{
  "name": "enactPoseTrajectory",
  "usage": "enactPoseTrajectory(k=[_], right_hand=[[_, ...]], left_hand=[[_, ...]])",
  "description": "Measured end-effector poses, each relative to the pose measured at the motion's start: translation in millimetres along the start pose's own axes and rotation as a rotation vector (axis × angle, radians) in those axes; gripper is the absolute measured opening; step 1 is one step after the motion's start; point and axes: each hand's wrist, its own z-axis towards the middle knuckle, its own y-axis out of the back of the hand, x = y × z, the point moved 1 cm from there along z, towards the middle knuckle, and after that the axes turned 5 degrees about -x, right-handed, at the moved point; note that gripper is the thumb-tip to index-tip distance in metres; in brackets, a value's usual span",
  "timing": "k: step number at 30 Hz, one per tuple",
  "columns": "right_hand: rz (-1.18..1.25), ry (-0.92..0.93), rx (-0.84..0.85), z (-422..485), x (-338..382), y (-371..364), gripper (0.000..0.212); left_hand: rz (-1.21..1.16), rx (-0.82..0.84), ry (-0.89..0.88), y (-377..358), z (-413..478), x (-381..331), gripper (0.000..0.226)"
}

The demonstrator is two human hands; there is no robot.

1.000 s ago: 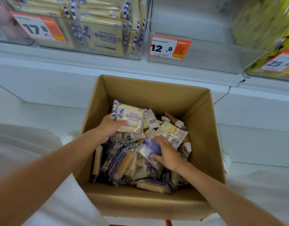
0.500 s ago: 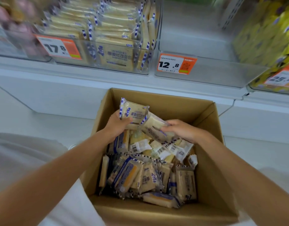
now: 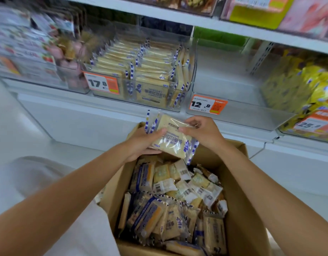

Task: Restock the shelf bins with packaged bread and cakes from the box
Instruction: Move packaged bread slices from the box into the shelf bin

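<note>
"Hands first: what did they hold?"

"Both gripped bread packs [image 3: 172,143], two as far as I could tell, one against the other. The left hand [image 3: 141,145] cupped them from below with its thumb on top. The right hand [image 3: 202,133] pinched the upper edge with its fingertips."

"Where were the packs?"

"Raised above the far rim of the box [image 3: 116,189], just below the shelf front, and not yet in any bin."

"And inside the box?"

"Open cardboard under both forearms, crowded with wrapped bread and small cakes in a jumble."

"What about the bins?"

"Directly above the hands, the 17.8 bin [image 3: 133,97], clear plastic, stood packed with rows of the same blue-striped bread. Just right of it, the 12.8 bin [image 3: 233,93] showed only its bare floor. Further right, yellow packs [image 3: 311,85] were heaped high."

"So how far along was the job?"

"Somewhere in the middle, by my judgement. One bin looked almost full and the packs in hand would top it up. But the box was far from emptied, and the 12.8 bin had had nothing put in it. Whether the small cakes belonged there, I could not tell."
</note>
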Motion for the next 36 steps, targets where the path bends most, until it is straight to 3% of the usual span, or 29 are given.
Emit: enactPoseTrajectory(k=[2,5,7,8,10,12,13,15,18,22,25,26,27,30,31,32,34,36], right_hand=[[0.078,-0.013,-0.120,-1.3,8.6,-4.5,0.021],[0.292,-0.133,-0.267,-6.8,20.1,-16.7,0.022],[0.413,-0.244,-0.189,-12.1,28.5,-28.1,0.030],[0.340,-0.268,-0.104,-13.1,31.4,-34.4,0.035],[0.049,-0.182,-0.003,-15.1,39.3,-43.9,0.056],[-0.216,-0.004,-0.080,-10.7,45.1,-44.5,0.105],[-0.265,0.054,-0.123,-7.6,50.4,-41.8,0.125],[-0.236,0.116,-0.058,-4.1,67.3,-39.1,0.135],[0.076,-0.006,0.126,8.0,88.4,-44.5,0.118],[0.387,-0.141,0.106,32.6,105.9,-49.7,0.113],[0.467,-0.178,0.197,50.1,125.8,-57.6,0.051],[0.470,-0.183,0.203,58.3,130.3,-60.0,0.042],[0.501,-0.165,0.208,67.0,134.3,-62.2,0.049],[0.482,-0.131,0.187,92.5,146.6,-67.3,0.105],[0.483,-0.125,0.186,100.8,151.2,-69.4,0.096],[0.495,-0.144,0.178,109.6,155.9,-70.6,0.072],[0.514,-0.190,0.161,128.1,163.9,-71.8,0.032],[0.535,-0.181,0.122,148.7,171.5,-71.2,0.007]], left_hand=[[-0.141,0.009,-0.005,4.3,-6.6,-9.2,0.062],[-0.350,-0.046,-0.069,8.2,-15.3,-20.0,0.072],[-0.342,-0.067,-0.112,5.8,-20.5,-23.1,0.077],[-0.307,-0.068,-0.130,3.2,-24.1,-24.9,0.072],[-0.231,-0.100,-0.169,3.3,-30.0,-27.9,0.051],[-0.198,-0.162,-0.209,12.5,-32.6,-33.0,0.038],[-0.192,-0.186,-0.221,18.9,-34.2,-36.8,0.031],[-0.164,-0.201,-0.243,30.4,-36.7,-46.0,0.018],[-0.166,-0.237,-0.306,41.3,-36.1,-65.4,0.022],[-0.121,-0.309,-0.414,61.7,-22.0,-95.9,0.031],[-0.083,-0.334,-0.449,78.9,-8.6,-121.4,0.027],[-0.064,-0.364,-0.467,86.4,-2.3,-129.6,0.029],[-0.022,-0.402,-0.497,94.1,2.7,-137.8,0.030],[0.242,-0.540,-0.629,114.0,23.0,-156.4,0.040],[0.352,-0.575,-0.661,117.7,27.2,-162.6,0.038],[0.467,-0.604,-0.693,121.4,31.9,-169.4,0.036],[0.690,-0.673,-0.803,133.1,43.1,-183.2,0.047],[0.852,-0.776,-0.915,158.2,63.4,-195.7,0.055]])
